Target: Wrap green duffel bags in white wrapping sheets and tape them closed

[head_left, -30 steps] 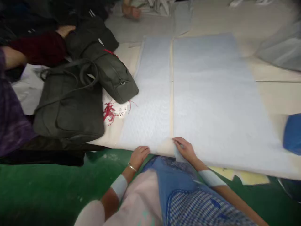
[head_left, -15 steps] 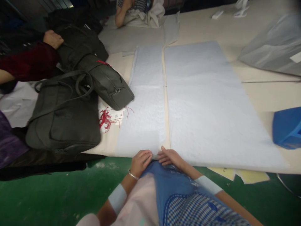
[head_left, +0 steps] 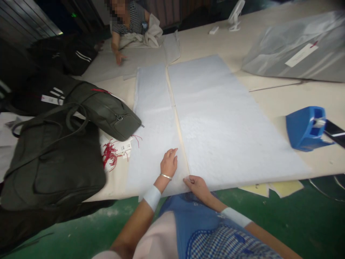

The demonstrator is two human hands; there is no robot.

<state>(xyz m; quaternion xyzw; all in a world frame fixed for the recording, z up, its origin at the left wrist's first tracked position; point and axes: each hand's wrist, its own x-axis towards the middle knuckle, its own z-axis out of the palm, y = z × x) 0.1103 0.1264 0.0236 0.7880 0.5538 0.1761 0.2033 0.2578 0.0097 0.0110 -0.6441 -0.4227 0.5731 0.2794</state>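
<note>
Flat on the table lies a narrow stack of thin, pale translucent sheets (head_left: 153, 118). Its material, plastic or paper, I cannot tell. My left hand (head_left: 169, 163) is over the near part of this stack, fingers stretched forward and thumb a little apart, holding nothing. At the stack's near right edge, my right hand (head_left: 198, 186) has thumb and fingers pinched together on the edge of a thin sheet. A wider pale sheet stack (head_left: 229, 118) is to the right, across a narrow strip of bare table.
Dark green bags (head_left: 64, 154) crowd the left side, near hang tags with red strings (head_left: 110, 154). At right are a blue tape dispenser (head_left: 306, 127) and a grey plastic-wrapped item (head_left: 302, 54). Across the table sits a person (head_left: 132, 25). Yellow papers (head_left: 285, 187) show under the front edge.
My left hand has moved forward over the narrow stack, away from my right hand. The view has swung right. The dark-red sleeve at left is out of sight; the far person's arm now reaches out.
</note>
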